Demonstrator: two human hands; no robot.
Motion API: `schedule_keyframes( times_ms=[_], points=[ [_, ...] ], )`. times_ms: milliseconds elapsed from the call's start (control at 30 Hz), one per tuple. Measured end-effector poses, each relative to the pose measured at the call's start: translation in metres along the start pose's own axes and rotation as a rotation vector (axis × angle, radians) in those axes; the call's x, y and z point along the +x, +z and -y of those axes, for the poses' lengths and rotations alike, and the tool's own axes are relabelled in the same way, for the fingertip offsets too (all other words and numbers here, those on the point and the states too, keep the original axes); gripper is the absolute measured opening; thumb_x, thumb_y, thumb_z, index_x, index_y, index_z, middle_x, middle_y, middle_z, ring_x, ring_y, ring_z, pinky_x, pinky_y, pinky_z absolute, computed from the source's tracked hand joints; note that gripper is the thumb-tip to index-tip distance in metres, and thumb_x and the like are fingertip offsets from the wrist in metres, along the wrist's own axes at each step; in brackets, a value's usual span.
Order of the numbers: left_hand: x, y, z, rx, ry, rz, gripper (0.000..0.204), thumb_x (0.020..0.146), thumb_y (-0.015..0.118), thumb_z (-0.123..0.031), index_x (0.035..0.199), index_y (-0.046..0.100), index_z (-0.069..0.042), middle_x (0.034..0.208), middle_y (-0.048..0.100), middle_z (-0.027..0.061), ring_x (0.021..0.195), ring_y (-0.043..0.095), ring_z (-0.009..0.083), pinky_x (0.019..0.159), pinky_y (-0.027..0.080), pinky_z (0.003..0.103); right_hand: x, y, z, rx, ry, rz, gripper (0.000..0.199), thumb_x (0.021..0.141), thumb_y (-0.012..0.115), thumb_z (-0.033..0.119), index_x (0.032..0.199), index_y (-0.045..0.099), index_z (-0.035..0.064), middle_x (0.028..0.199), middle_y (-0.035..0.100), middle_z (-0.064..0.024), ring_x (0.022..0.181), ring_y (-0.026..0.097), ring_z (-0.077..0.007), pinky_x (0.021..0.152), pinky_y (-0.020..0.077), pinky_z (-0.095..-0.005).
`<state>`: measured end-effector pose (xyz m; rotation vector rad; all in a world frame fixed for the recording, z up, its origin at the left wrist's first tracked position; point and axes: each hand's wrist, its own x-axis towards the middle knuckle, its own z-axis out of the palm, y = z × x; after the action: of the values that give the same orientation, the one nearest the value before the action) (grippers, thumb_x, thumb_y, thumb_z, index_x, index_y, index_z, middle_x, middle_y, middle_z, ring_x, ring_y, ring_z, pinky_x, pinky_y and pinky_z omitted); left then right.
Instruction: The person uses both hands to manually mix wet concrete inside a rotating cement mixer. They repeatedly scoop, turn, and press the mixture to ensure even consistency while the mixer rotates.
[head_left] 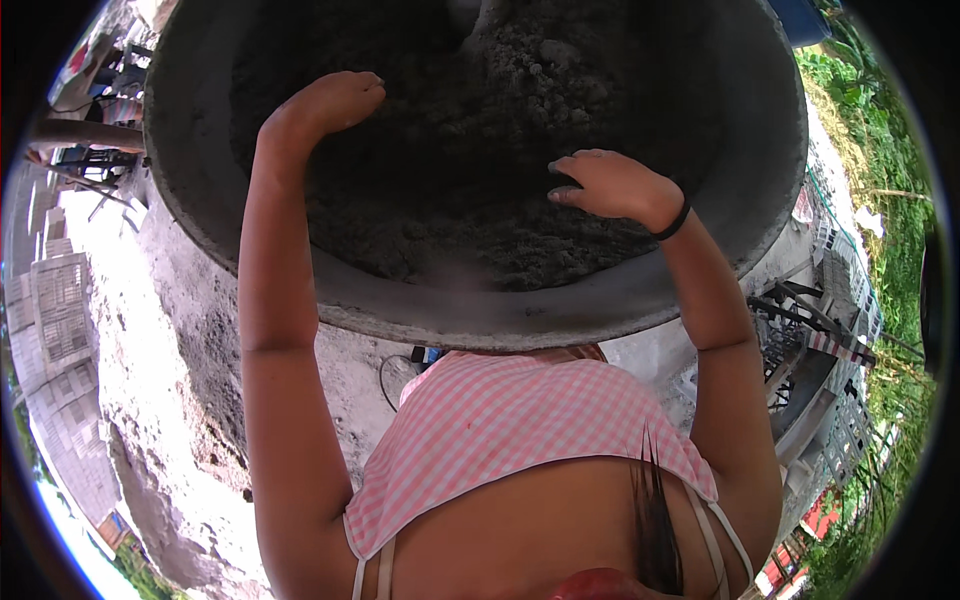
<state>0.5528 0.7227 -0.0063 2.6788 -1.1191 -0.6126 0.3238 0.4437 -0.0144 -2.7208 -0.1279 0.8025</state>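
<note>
— Pink checked cloth [520, 420] is hanging nearest us; what's past it?
— We're pressing our loosely curled, empty left hand [335, 100] and right hand [610, 185] into grey mix [480, 150] filling the basin [760, 170], whose near rim is blocking the ground.

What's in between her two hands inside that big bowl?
Only grey crumbly soil mix lies between the left hand and right hand, seen in the head view.

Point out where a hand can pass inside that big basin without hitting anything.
Free: the strip of grey mix between the left hand and right hand, and the bare inner wall of the basin right of the right hand. Crowded: the top middle, where the mix heaps into clumps, and under each hand.
</note>
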Motion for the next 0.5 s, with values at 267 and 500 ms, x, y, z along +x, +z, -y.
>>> schedule_keyframes(
  times_ms=[267, 500],
  points=[
    [0.0, -0.007, -0.016, -0.033, -0.044, 0.077, 0.043, 0.094, 0.04, -0.026, 0.129, 0.054, -0.004, 0.131, 0.054, 0.0172, 0.124, 0.049, 0.0325, 0.105, 0.037, 0.037, 0.02, 0.005, -0.016, 0.104, 0.037, 0.205, 0.061, 0.091, 0.056, 0.049, 0.13, 0.053, 0.0023, 0.124, 0.058, -0.0197, 0.12, 0.052, -0.0342, 0.098, 0.043, -0.0445],
    [0.027, 0.009, -0.002, 0.414, 0.005, 0.263, 0.048, 0.094, 0.041, -0.031, 0.135, 0.049, -0.007, 0.144, 0.04, 0.017, 0.128, 0.045, 0.0327, 0.107, 0.036, 0.037, 0.099, 0.003, -0.191, 0.119, 0.491, -0.153, 0.083, 0.088, 0.048, 0.066, 0.146, 0.035, 0.0089, 0.146, 0.037, -0.0205, 0.135, 0.036, -0.0369, 0.107, 0.0362, -0.0475]
  ],
)
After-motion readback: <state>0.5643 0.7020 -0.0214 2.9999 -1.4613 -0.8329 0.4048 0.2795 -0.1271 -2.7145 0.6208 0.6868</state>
